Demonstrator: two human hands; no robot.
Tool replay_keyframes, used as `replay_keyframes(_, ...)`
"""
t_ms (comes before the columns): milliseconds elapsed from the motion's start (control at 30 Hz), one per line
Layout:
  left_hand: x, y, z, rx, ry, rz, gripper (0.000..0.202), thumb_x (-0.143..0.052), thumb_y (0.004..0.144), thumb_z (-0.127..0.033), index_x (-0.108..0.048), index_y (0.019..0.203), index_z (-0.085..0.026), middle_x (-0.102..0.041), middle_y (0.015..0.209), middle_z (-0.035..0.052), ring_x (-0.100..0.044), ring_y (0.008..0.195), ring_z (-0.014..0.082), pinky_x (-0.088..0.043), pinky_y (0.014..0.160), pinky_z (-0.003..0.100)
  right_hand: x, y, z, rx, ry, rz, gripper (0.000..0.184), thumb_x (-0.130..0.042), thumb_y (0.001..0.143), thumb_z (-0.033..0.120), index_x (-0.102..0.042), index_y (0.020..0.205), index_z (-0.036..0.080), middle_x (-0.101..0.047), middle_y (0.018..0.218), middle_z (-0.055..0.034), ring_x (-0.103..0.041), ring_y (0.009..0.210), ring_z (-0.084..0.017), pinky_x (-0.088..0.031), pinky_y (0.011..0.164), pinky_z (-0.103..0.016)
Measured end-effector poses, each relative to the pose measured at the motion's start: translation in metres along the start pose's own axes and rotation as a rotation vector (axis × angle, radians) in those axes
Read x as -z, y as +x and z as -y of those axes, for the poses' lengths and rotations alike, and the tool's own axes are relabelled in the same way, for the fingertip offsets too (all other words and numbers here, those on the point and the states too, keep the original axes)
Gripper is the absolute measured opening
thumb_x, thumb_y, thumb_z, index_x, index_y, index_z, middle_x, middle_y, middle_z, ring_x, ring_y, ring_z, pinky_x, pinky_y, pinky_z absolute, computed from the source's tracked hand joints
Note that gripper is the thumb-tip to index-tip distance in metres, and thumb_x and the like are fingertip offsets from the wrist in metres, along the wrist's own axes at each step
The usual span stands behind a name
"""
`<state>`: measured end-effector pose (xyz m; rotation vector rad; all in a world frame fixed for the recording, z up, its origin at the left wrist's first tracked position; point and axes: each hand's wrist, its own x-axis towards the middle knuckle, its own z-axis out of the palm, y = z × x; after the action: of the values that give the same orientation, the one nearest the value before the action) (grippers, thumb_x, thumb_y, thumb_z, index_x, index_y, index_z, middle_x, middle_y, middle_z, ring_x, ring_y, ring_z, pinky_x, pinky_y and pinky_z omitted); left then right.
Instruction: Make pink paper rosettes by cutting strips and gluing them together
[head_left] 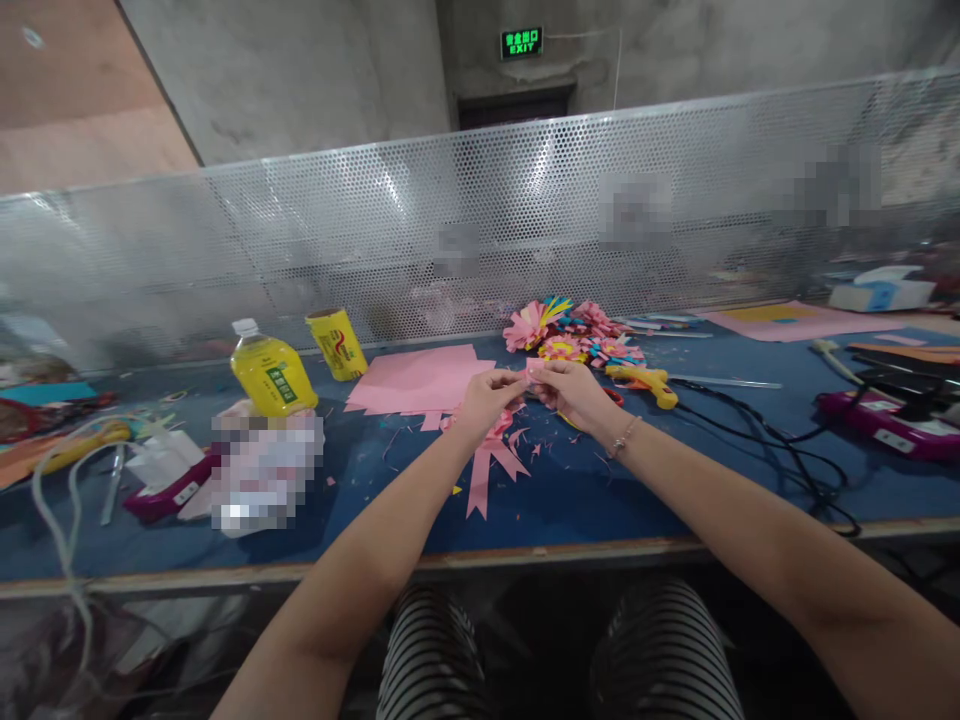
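Observation:
A small piece of pink paper (pixel 535 366) is pinched between my two hands above the blue table. My left hand (pixel 491 397) grips its left side with thumb and finger. On the other side, my right hand (pixel 576 395) closes on it, a bracelet round the wrist. Beneath them lies a pink paper ribbon shape with forked tails (pixel 484 478), partly hidden by my left hand, with small pink scraps about it. Just beyond my hands sits a heap of paper flowers (pixel 574 335) in pink, yellow and blue. A stack of pink paper sheets (pixel 420 378) lies to the left.
A yellow glue gun (pixel 649 384) with a black cord lies right of my hands. At left stand a bottle of yellow liquid (pixel 271 370) and a yellow can (pixel 337 345). Purple power strips (pixel 892 425) lie at both sides. A perforated metal screen (pixel 360 250) closes the table's back.

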<state>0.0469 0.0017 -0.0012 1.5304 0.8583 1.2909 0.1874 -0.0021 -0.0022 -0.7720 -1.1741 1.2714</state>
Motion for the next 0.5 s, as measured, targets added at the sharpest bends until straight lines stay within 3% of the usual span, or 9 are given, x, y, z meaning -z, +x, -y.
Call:
replay_keyframes(133,0.028,0.007,-0.013,0.061,0.103,0.037,0.02,-0.065,0.057,-0.032,-0.063,0.066,-0.015,-0.061,0.066,0.0039,-0.053,0.058,0.0109,-0.042,0.058,0.025,0.004,0.0,0.007,-0.034,0.081,-0.041,0.02,-0.067,0.058,0.023,-0.048,0.063,0.017,-0.056,0.055,0.0036,-0.058,0.053,-0.009,-0.047,0.051,-0.02)
replay_keyframes(233,0.058,0.012,-0.019,0.081,0.459,0.1,0.017,-0.069,0.047,-0.024,-0.064,0.062,-0.015,-0.062,0.065,0.0049,-0.053,0.062,0.0134,-0.039,0.057,0.024,0.01,0.002,0.009,-0.052,0.064,-0.039,0.016,-0.064,0.06,0.018,-0.048,0.066,0.018,-0.061,0.062,0.0017,-0.061,0.058,-0.01,-0.049,0.052,-0.021)
replay_keyframes(300,0.074,0.014,-0.017,0.141,0.598,0.134,0.022,-0.07,0.042,-0.019,-0.065,0.063,-0.016,-0.063,0.066,0.0043,-0.054,0.06,0.0143,-0.038,0.054,0.023,0.014,0.004,0.008,-0.077,0.035,-0.037,0.016,-0.062,0.061,0.016,-0.048,0.066,0.018,-0.062,0.064,0.0015,-0.062,0.058,-0.011,-0.049,0.053,-0.022)
replay_keyframes(400,0.085,0.016,-0.005,0.25,0.62,0.234,0.023,-0.068,0.038,-0.017,-0.063,0.061,-0.017,-0.06,0.055,0.0011,-0.052,0.049,0.0133,-0.035,0.047,0.022,0.018,0.006,0.005,-0.157,-0.018,0.01,0.014,-0.061,0.062,0.016,-0.047,0.066,0.018,-0.06,0.059,0.0018,-0.062,0.056,-0.012,-0.049,0.051,-0.021)
replay_keyframes(500,0.086,0.018,0.009,0.242,0.6,0.09,0.024,-0.067,0.034,-0.012,-0.059,0.056,-0.017,-0.052,0.041,-0.0043,-0.045,0.039,0.0109,-0.031,0.042,0.021,0.019,0.005,0.002,-0.25,-0.09,0.083,0.013,-0.062,0.064,0.019,-0.05,0.07,0.018,-0.059,0.058,0.001,-0.06,0.052,-0.012,-0.048,0.047,-0.021)
